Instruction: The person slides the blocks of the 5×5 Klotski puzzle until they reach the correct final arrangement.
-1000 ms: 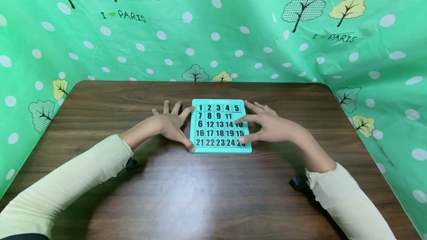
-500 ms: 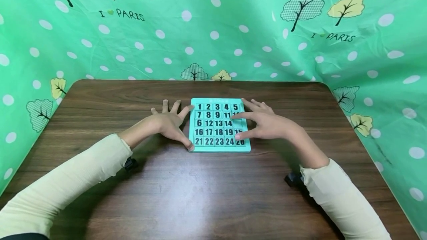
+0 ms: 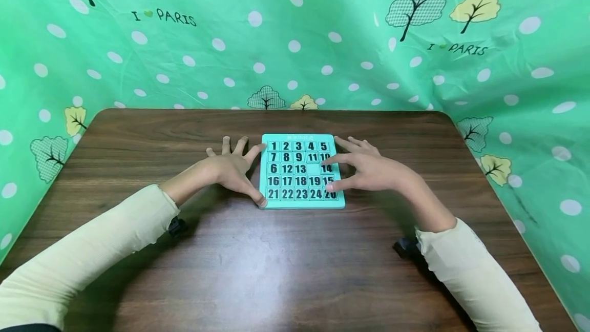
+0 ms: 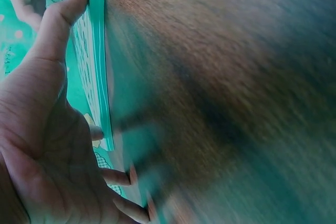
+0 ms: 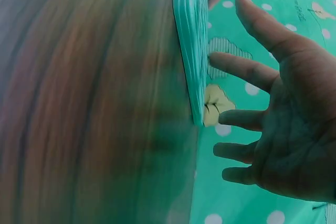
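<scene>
A turquoise number slide puzzle (image 3: 301,205) lies flat on the table, with black-numbered tiles in a square grid. Its gap (image 3: 313,169) is in the third row, between tile 13 (image 3: 300,169) and tile 14 (image 3: 327,169). My left hand (image 3: 228,172) spreads along the left side, thumb at the near corner and index finger at the far one. From the right, my right hand (image 3: 375,170) reaches over the puzzle, index fingertip at tile 14's top edge and thumb over the lower right tiles. In the right wrist view its fingers are straight and spread.
The brown wood-grain table (image 3: 258,270) extends around the puzzle. Behind it and along both sides hangs a green cloth (image 3: 276,29) printed with white dots and trees. Dark wrist devices sit under both pale sleeves (image 3: 106,245).
Tile 10 has slid up into the second row, then tile 14 has slid right, which puts the gap in the fourth column. My right index finger moved with them; my left hand stayed put.
</scene>
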`<move>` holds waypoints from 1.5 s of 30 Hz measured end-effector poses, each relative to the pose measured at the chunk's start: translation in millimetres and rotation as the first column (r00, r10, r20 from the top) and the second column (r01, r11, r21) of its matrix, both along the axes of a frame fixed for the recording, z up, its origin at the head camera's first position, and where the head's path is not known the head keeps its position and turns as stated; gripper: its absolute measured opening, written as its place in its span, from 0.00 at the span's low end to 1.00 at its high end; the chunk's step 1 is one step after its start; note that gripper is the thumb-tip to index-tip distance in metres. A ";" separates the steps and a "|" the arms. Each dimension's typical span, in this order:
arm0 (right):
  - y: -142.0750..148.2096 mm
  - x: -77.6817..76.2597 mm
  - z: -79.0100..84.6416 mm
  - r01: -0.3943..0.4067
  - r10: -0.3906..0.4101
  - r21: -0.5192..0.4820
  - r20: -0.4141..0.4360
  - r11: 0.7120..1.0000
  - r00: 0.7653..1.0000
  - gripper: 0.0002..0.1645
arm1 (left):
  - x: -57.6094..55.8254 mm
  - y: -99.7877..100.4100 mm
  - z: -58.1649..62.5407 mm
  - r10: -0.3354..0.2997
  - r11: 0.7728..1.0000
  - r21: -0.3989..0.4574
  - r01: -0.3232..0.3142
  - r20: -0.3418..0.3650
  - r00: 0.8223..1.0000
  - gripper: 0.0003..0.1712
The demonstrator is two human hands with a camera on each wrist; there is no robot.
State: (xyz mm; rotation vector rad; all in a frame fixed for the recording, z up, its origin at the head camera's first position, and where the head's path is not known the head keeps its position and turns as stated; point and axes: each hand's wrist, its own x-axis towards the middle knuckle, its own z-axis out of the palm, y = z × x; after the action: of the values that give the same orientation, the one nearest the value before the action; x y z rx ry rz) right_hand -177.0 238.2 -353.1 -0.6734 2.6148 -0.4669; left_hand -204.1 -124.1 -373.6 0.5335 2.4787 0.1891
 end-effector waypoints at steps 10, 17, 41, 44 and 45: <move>-17.8 -2.0 -4.5 -0.043 0.042 0.028 0.033 0.999 0.999 0.48 | 2.1 2.3 -2.4 0.001 1.000 0.013 -0.001 -0.009 1.000 0.90; -30.1 1.3 -0.4 -0.053 0.053 0.001 -0.005 0.999 0.999 0.43 | 2.1 3.8 -1.1 -0.001 1.000 -0.002 0.001 -0.020 1.000 0.90; -78.9 -16.1 -4.9 -0.067 0.070 0.132 -0.020 0.989 0.997 0.52 | -3.8 1.9 -7.1 0.003 1.000 -0.023 -0.004 -0.010 1.000 0.95; -78.2 -11.1 -5.0 -0.100 0.102 0.099 -0.016 0.990 0.995 0.53 | -7.5 0.7 -14.1 0.002 0.999 -0.040 -0.003 -0.026 1.000 0.96; -79.6 -9.3 -5.4 -0.114 0.115 0.084 -0.008 0.990 0.993 0.52 | -8.0 0.6 -15.1 0.001 0.999 -0.045 -0.002 -0.028 1.000 0.96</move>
State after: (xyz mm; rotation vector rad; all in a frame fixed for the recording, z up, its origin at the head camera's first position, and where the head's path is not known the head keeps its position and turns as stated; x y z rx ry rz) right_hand -186.2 158.6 -358.5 -0.7955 2.5746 -0.3180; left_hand -212.2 -123.5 -388.7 0.5183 2.5044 0.1272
